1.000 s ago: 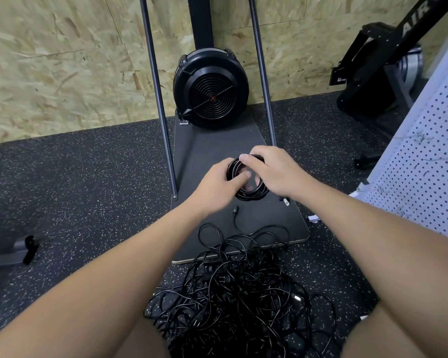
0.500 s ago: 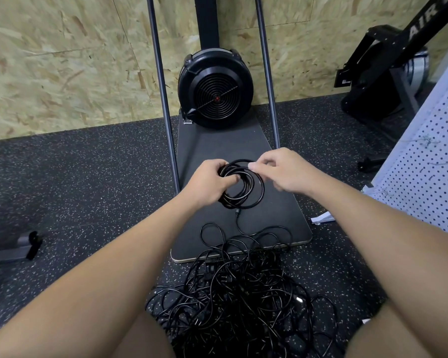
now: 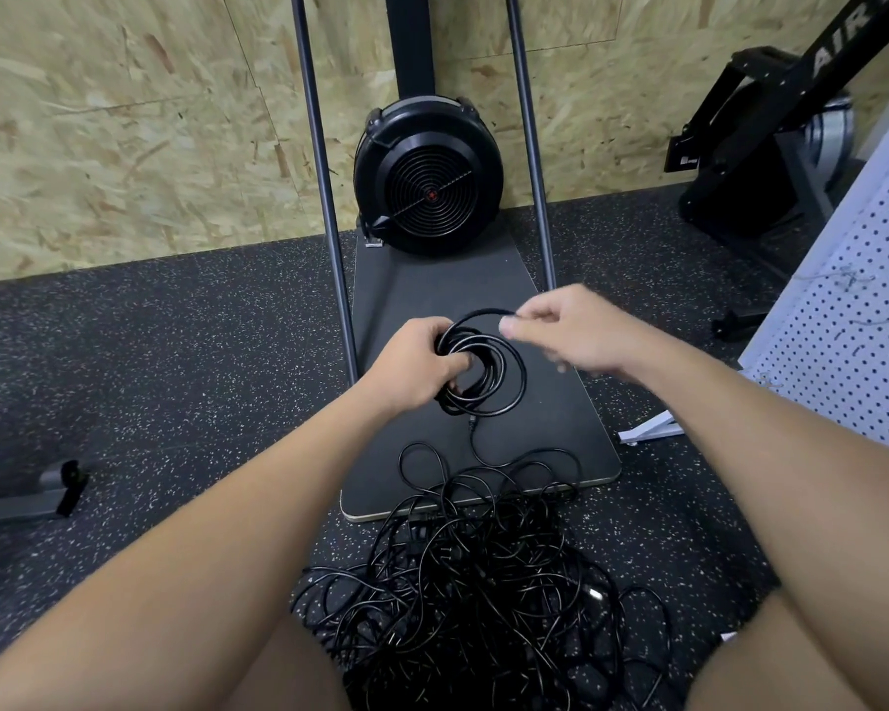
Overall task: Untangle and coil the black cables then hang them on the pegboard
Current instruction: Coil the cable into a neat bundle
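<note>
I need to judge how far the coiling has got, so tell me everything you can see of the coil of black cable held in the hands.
The coil of black cable is a small round bundle of several glossy loops, rubber or plastic by its look, held roughly upright above the dark platform. The left hand grips its left side, fingers curled through the centre. The right hand pinches the top strand, drawing out a wider outer loop. From the bottom a loose tail drops to the tangled pile of cables on the floor.

glossy black cable coil [image 3: 483,372], speckled rubber floor [image 3: 175,351]
</note>
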`<state>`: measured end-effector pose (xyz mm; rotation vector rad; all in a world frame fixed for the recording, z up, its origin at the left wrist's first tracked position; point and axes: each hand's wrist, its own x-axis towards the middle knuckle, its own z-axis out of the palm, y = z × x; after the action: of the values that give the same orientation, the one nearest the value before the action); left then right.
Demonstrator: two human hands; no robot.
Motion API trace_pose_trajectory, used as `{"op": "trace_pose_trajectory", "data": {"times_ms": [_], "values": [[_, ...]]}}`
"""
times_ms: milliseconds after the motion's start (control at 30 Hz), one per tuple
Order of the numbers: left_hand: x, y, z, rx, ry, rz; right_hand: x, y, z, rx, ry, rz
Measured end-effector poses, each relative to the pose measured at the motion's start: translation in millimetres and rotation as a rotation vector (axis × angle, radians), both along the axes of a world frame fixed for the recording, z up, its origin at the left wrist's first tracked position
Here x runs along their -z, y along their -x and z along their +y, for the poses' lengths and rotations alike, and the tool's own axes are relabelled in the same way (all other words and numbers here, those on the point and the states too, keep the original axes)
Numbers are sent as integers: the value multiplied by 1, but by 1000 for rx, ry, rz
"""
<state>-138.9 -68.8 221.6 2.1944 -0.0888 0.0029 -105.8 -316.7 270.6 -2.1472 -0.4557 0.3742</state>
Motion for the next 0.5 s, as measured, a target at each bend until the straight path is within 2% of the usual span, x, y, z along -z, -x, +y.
{"op": "trace_pose_trajectory", "data": {"times_ms": [33, 133, 267, 400, 500], "values": [[0, 0, -1, 8, -19, -9, 2, 5, 4, -63, 44, 39], [2, -1, -3, 43, -85, -26, 13, 7, 12, -119, 8, 91], [3, 0, -5, 93, -208, -33, 16, 1, 23, -115, 34, -61], [8, 2, -7, 134, -257, -6, 24, -2, 27, -139, 47, -172], [9, 2, -8, 129, -231, 8, 25, -7, 29, -42, -10, -272]]}}
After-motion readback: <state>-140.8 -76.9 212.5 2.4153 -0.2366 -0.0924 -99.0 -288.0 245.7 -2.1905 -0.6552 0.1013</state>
